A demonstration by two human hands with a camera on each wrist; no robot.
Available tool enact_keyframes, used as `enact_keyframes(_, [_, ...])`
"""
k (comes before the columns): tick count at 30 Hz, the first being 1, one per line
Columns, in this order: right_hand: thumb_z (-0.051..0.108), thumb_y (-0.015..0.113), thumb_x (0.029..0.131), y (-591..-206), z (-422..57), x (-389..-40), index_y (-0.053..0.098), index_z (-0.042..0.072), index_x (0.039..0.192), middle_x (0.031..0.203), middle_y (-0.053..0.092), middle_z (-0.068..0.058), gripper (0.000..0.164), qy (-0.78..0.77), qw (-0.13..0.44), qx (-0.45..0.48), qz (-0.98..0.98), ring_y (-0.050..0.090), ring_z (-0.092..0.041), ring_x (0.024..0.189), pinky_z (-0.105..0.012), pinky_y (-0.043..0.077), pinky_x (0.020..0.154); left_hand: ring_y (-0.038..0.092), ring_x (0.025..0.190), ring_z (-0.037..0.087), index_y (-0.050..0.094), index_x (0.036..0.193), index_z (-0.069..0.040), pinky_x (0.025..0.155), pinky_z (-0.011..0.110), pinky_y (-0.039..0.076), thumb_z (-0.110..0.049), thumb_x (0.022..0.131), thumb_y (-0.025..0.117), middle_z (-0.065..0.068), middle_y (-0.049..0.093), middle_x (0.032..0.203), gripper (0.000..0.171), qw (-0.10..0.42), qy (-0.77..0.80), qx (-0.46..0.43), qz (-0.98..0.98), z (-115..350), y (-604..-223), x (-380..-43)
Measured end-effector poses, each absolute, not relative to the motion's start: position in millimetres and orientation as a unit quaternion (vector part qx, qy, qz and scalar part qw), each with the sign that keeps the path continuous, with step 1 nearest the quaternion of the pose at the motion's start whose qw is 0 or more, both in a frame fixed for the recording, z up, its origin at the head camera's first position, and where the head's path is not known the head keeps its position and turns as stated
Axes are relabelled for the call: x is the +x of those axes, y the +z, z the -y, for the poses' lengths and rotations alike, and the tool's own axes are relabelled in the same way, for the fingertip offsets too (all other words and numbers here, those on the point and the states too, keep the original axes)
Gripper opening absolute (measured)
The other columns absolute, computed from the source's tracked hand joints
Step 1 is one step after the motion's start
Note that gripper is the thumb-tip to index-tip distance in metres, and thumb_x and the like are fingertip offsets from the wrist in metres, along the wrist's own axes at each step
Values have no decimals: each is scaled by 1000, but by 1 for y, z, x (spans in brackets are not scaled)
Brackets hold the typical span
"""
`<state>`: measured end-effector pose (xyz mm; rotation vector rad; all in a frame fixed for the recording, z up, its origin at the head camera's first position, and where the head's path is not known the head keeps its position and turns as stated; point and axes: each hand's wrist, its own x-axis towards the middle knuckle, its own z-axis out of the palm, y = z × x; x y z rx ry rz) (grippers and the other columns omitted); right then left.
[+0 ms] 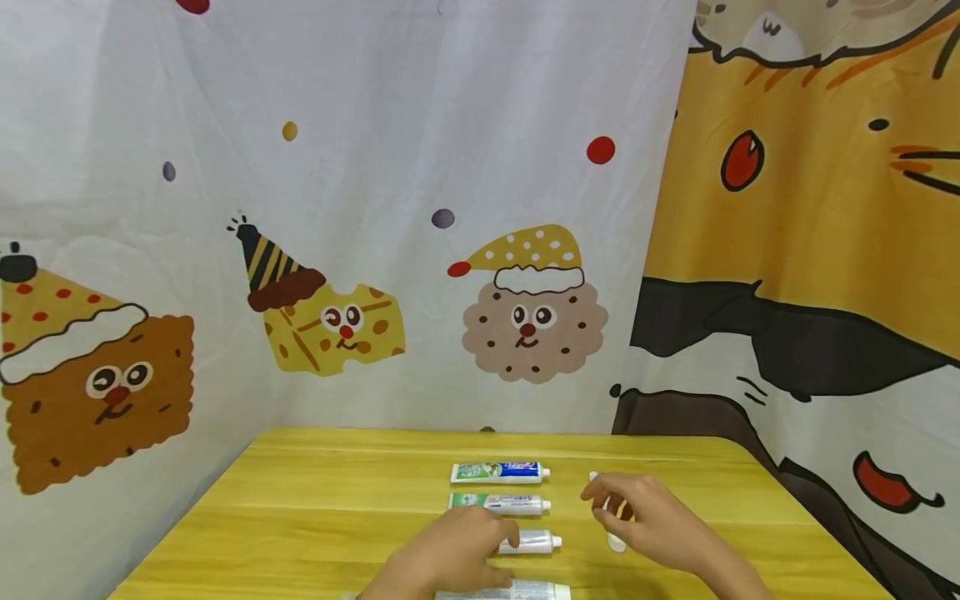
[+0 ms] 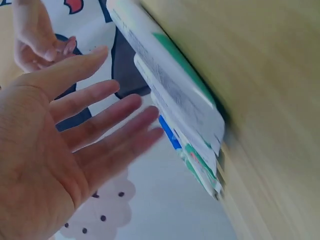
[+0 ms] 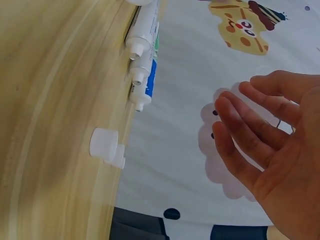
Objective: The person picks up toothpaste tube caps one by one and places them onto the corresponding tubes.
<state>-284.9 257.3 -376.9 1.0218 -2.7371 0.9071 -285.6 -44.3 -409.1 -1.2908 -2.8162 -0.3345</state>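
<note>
Several toothpaste tubes lie in a column on the table, their narrow white ends to the right. Farthest is a green, white and blue tube [image 1: 498,473], followed by a green and white tube [image 1: 517,505] and a mostly white tube [image 1: 534,542]. The nearest tube [image 1: 536,592] is cut by the frame's lower edge. My left hand [image 1: 457,546] hovers over the left part of the near tubes, fingers spread, palm bare in the left wrist view. Above some white caps [image 1: 616,543] to the right of the tubes, my right hand [image 1: 652,512] has loosely bent fingers and nothing in its grasp, hiding part of their row.
The yellow wood-grain table [image 1: 322,500] ends at a white cloth [image 1: 360,167] printed with cartoon snacks. Another cloth [image 1: 810,233] with large orange and dark figures hangs along the right side. In the right wrist view, a large cap [image 3: 104,143] stands before a smaller cap [image 3: 119,157].
</note>
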Motion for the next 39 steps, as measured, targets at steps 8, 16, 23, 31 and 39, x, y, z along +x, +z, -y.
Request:
enact_keyframes(8, [24, 67, 100, -377, -260, -296, 71, 19, 110, 95, 71, 10, 12, 282, 42, 314, 906, 63, 2, 81, -24, 55, 67, 62, 82, -3, 74, 114, -20, 71, 15, 50, -31, 91, 79, -9, 74, 100, 26, 51, -120, -414, 901, 48, -405, -311])
enact_keyframes(16, [19, 75, 92, -399, -260, -322, 73, 13, 106, 95, 73, 3, 15, 234, -16, 298, 926, 65, -8, 83, -27, 54, 71, 58, 78, -6, 76, 111, -23, 70, 15, 49, -46, 90, 78, -13, 74, 97, 31, 43, -55, -442, 894, 40, -415, -336])
enact_keyframes(23, [5, 77, 83, -411, -264, -326, 72, 13, 103, 103, 70, -7, 21, 201, -80, 218, 952, 66, -30, 93, -49, 55, 80, 54, 70, -7, 76, 113, -24, 66, 14, 47, -51, 83, 82, -19, 69, 86, 41, 7, -24, -442, 897, 30, -418, -342])
enact_keyframes(31, [-2, 74, 83, -422, -266, -328, 73, 17, 100, 107, 70, -8, 26, 201, -112, 170, 958, 66, -34, 101, -58, 54, 84, 58, 79, -6, 76, 108, -31, 73, 18, 50, -47, 79, 87, -21, 71, 94, 35, -28, 19, -417, 908, 26, -422, -346])
enact_keyframes(39, [-8, 72, 76, -427, -268, -332, 72, 19, 89, 98, 68, -4, 30, 194, -91, 194, 957, 62, -26, 93, -52, 54, 78, 51, 70, -2, 75, 102, -31, 66, 19, 44, -42, 81, 87, -21, 63, 82, 26, -22, 32, -423, 906, 23, -421, -345])
